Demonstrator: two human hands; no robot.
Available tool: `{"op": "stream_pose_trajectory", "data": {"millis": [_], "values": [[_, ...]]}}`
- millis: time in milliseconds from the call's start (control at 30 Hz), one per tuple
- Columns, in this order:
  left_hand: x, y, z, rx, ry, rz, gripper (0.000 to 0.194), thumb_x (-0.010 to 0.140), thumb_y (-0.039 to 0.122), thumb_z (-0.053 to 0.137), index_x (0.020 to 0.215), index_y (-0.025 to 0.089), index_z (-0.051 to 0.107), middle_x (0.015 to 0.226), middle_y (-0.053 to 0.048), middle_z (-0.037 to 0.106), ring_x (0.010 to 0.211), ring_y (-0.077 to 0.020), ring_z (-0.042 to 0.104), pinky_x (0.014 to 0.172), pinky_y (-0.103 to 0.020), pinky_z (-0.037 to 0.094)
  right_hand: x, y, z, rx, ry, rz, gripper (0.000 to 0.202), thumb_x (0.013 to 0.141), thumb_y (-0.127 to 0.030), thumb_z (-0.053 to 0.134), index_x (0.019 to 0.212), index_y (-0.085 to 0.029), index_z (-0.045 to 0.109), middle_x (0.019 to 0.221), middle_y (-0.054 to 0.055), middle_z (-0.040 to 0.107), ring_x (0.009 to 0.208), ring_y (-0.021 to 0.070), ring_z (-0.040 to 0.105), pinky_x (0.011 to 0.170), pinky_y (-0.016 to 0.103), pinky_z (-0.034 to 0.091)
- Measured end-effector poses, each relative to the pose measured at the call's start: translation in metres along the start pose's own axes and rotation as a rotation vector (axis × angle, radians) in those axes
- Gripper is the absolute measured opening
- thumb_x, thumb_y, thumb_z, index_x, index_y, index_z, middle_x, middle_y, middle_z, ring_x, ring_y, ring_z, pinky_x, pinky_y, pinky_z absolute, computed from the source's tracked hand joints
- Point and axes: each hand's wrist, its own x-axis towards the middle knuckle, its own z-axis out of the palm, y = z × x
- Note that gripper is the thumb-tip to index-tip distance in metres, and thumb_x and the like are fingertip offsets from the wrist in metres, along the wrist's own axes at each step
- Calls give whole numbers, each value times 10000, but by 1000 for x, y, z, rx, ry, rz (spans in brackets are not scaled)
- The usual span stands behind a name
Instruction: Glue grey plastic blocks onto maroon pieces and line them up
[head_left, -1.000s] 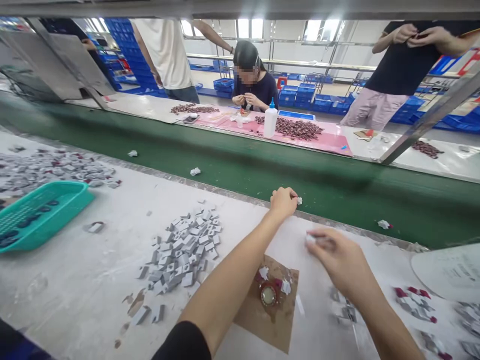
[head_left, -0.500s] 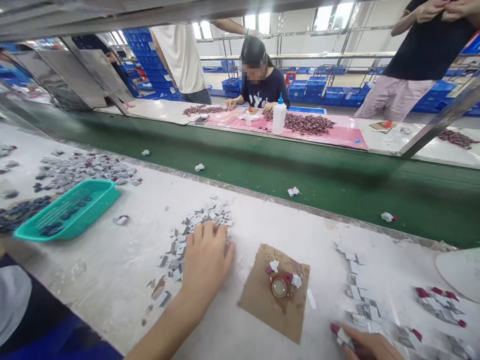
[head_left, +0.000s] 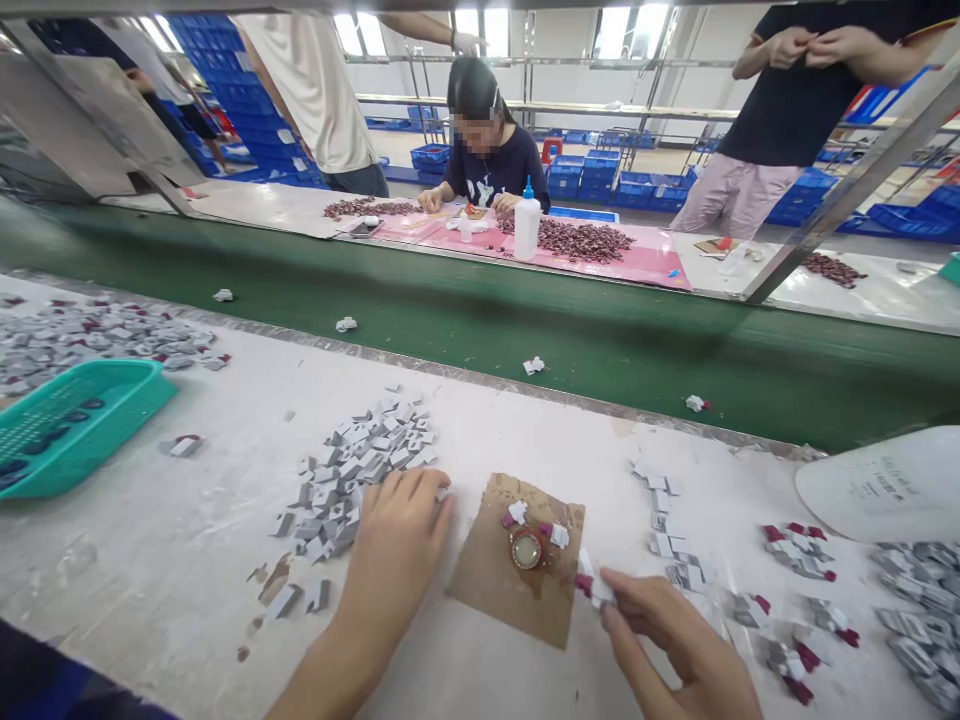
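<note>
My left hand (head_left: 397,540) is beside a pile of small grey blocks (head_left: 352,460). Its fingers are bent together, and a bit of a grey block (head_left: 444,493) shows at the thumb and fingertips. Between thumb and forefinger, my right hand (head_left: 667,635) pinches a small white-and-grey piece with a dark red end (head_left: 596,588), at the right edge of a brown cardboard square (head_left: 510,600). On the cardboard sits a small round pot with a pale, wet-looking centre (head_left: 526,549). Two white pieces with dark red ends (head_left: 555,535) lie against or near its rim.
Right of the cardboard lie a row of grey blocks (head_left: 664,510), clusters of grey-and-red pieces (head_left: 796,550) and a white tub (head_left: 885,485). A teal basket (head_left: 112,440) stands left. Beyond runs a green belt (head_left: 450,320) carrying spaced white pieces; a co-worker (head_left: 491,165) sits across it.
My right hand has moved left and forward with its piece to the cardboard's edge. My left hand has drawn slightly back from the grey pile. The camera view has swung right.
</note>
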Motion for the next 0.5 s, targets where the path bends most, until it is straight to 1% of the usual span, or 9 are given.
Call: {"op": "stream_pose_trajectory", "data": {"millis": [67,100,167,200,300,367,433,500], "values": [[-8,11,-2,-199,17,22,182,1067,253,509,1072,237,690,1022,-68,781,944,-275,735,814,-379,534,9,-12,15,49,-46,-50,190,1062,-407,696,1132,-311,845,978,50,818,829,214,803,792,274,689],[-13,16,-3,-319,18,22,167,1071,274,522,1077,248,688,1004,-54,768,900,-258,731,775,-357,542,12,-17,22,60,-68,-70,187,1076,-352,668,1148,-308,835,974,49,812,830,211,799,789,280,683],[-25,26,-3,-532,1,9,141,1068,294,554,1044,267,691,960,-31,741,820,-235,712,717,-328,548,19,-22,32,55,-109,-97,207,1088,-288,627,1167,-297,818,963,51,799,819,211,790,761,292,672],[-31,30,-2,-593,-13,-1,132,1060,290,568,1021,273,694,945,-24,732,804,-231,706,708,-323,552,21,-23,35,43,-131,-105,213,1091,-273,616,1173,-293,811,968,53,795,816,214,786,749,298,666],[-48,35,4,-676,-63,-24,115,1029,254,601,1014,277,712,933,-25,726,830,-239,719,721,-331,576,26,-23,38,-21,-188,-118,219,1092,-247,599,1185,-288,793,1006,58,786,850,225,787,763,317,656],[-57,36,7,-697,-108,-29,145,1028,242,600,1092,279,725,991,-40,740,900,-250,735,761,-345,599,28,-23,37,-56,-207,-129,229,1091,-231,586,1195,-290,782,1018,57,782,870,228,787,776,322,651],[-61,34,8,-713,-147,-27,203,1040,239,577,1174,282,724,1089,-61,751,992,-260,743,841,-370,617,29,-22,36,-79,-218,-134,234,1090,-227,578,1200,-292,774,1013,55,776,869,228,784,769,321,646],[-60,32,7,-742,-184,-34,217,1053,250,552,1179,279,727,1115,-68,750,1016,-260,746,875,-381,621,29,-22,35,-87,-233,-128,235,1090,-227,575,1198,-293,773,998,51,770,853,224,778,753,317,643]]}}
